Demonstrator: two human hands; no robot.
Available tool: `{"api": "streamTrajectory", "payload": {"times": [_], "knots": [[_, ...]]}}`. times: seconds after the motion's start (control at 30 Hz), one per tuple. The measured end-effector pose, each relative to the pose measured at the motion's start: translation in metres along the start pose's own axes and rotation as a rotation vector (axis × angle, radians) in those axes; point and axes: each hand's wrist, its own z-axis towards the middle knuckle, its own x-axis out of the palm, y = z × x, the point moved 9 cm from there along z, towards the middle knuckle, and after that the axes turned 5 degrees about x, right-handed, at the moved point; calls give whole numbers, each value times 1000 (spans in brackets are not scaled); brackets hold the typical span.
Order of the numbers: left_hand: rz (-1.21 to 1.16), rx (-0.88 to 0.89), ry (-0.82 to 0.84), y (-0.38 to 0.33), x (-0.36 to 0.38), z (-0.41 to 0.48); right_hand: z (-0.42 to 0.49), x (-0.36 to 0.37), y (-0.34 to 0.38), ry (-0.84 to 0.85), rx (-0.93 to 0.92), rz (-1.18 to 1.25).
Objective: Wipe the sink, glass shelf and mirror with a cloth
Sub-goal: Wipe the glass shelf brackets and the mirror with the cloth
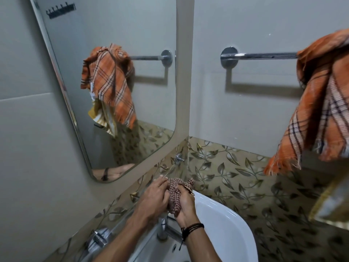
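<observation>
Bunched checked cloth (176, 192), left hand (154, 198) and right hand (187, 206) curled round it, apparently twisting, above white sink (229, 226)

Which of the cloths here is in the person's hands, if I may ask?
The small brown checked cloth, held between left hand and right hand above the sink; the big orange plaid towel just hangs on the rail.

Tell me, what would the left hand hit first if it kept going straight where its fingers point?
Probably the glass shelf, whose edge seems to lie just past the fingertips of the left hand. Behind it comes the leafy tile wall. Depth is hard to judge here.
</observation>
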Motion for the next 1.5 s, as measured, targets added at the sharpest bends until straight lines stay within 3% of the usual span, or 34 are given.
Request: {"api": "streamTrajectory", "payload": {"times": [0.1, 0.3, 0.5, 0.6, 0.8, 1.03, 1.2, 1.37, 1.5], "knots": [[-18, -42, -82, 8, -17, -13, -10, -4, -10, -26, -17, -13], [14, -107, -63, 27, -23, -61, 0, 1, -11, -23, 51, -54], [11, -138, 12, 35, -18, -97, -8, 25, 21, 149, 51, 96], [15, -141, 10, 35, -17, -100, -33, 26, -4, 201, 42, 110], [17, -132, 6, 34, -10, -96, -74, 24, -54, 326, 214, 83], [16, -154, 48, 34, -9, -96, -29, 26, 17, 100, 34, 106], [24, -145, 60, 33, -11, -93, -36, 28, 4, 155, 32, 126], [65, -113, 52, 33, -11, -88, -77, 24, -56, 245, 185, 112], [67, -102, 51, 29, -13, -87, -76, 25, -53, 221, 228, 53]]}}
